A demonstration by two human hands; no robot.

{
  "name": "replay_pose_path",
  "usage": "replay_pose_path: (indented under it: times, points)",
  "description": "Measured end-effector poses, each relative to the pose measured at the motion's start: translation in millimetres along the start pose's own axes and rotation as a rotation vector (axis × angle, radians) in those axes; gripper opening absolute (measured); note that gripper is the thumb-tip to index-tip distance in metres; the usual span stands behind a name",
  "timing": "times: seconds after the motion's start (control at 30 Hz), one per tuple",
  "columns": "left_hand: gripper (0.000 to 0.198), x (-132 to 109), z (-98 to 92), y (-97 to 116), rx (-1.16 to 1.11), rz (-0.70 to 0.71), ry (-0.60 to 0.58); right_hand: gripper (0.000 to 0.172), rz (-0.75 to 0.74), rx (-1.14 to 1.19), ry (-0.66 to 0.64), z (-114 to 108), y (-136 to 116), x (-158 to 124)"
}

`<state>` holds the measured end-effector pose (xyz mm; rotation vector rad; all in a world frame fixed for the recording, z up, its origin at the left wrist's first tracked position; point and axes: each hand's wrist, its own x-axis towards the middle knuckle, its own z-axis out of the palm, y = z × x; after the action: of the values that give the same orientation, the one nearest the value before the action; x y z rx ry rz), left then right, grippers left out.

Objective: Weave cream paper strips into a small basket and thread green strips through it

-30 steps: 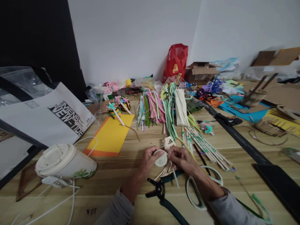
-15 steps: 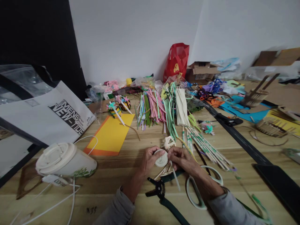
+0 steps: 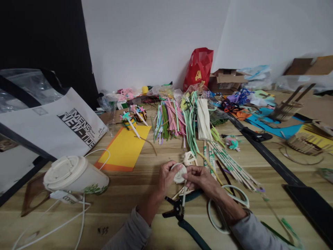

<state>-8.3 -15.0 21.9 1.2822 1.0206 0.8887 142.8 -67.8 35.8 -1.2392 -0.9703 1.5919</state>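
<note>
In the left hand (image 3: 166, 175), holds a cream coil (image 3: 179, 173), thumb laid across its face, fingers tucked behind. In the right hand (image 3: 199, 178), pinches a pale strip (image 3: 184, 196) at the coil's near right edge, thumb and forefinger drawn together. Up off the desk (image 3: 145, 218), coil and hands alike, just on the near side of a small cream openwork frame (image 3: 189, 158). Joined to the coil under those right fingertips? Covered up, no telling. Dangling below, a free end in line with the dark-handled pliers (image 3: 178, 210): touching or just clear, impossible to judge.

Now for the danger points. Likeliest, loosened windings, from any slackening of the left thumb. Close behind, a domed or lopsided coil, from uneven pressing on the face. Possible too, a slipped strip, from too light a pinch on the right, or a snag on the black head of the pliers. Cramped down here as well: pale-handled scissors (image 3: 223, 230) under the right forearm, thin sticks (image 3: 180, 191) just below the coil, paper-wrapped chopsticks (image 3: 232, 166) off to the right. Some chance of a knock among them, from a dropped wrist or a wide swing of the right forearm.
</note>
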Motion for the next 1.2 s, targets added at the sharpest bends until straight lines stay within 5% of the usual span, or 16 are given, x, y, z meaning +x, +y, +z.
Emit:
replay_pose_path:
  times: [0.53, 0.87, 1.2]
  points:
    - [0.029, -4.3, 6.8, 7.1, 0.193, 0.181, 0.03, 0.029, -0.188, -0.309, 0.09, -2.3, 13.2, 0.7]
    - [0.028, -0.6, -3.1, 11.8, -0.001, -0.043, -0.257, 0.02, -0.271, -0.565, 0.091, -11.9, 8.0, -1.8]
    - [0.03, 1.0, -3.9, 5.8, 0.232, 0.131, -0.26, 0.02, -0.292, -0.729, 0.096, -14.8, 2.9, -3.7]
